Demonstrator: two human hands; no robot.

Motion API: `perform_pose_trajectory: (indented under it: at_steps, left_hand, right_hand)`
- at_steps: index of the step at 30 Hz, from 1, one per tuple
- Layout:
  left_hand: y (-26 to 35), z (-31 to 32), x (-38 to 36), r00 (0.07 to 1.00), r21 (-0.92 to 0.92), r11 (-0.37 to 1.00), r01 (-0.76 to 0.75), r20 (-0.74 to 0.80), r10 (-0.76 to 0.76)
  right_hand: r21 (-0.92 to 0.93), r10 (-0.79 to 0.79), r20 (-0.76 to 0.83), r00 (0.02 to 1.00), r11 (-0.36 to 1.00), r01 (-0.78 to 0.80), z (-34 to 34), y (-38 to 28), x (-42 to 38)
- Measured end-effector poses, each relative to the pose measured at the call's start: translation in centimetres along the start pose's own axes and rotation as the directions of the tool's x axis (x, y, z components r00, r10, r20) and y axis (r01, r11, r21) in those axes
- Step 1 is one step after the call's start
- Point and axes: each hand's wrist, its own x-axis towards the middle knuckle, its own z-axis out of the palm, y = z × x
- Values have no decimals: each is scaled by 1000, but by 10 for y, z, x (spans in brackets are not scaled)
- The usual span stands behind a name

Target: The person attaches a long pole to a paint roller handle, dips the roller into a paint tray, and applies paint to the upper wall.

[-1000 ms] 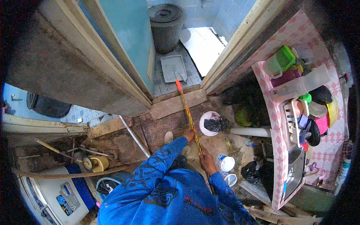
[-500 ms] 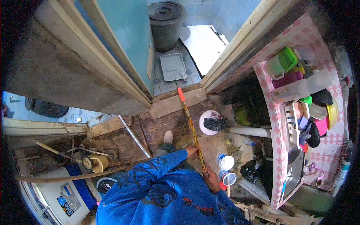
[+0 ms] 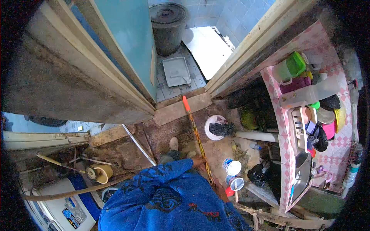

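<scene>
Left of grip: yellow reel on dirt floor, metal rod slanting nearby, both well apart. Left hand wraps striped pole; pole's orange tip now points further from doorway sill than a second ago, drawn back toward body. Right hand lower on pole, mostly hidden by blue sleeve; cannot tell its closure. Right of grip: two paint cans just beside pole, white bowl beyond.
</scene>
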Motion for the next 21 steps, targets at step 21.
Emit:
perform_pose_trajectory:
  at_steps: [21]
  left_hand:
    - [120, -96, -56, 948, -475, 823, 311, 97, -302]
  right_hand:
    - [-126, 121, -19, 992, 984, -122, 3, -49, 25]
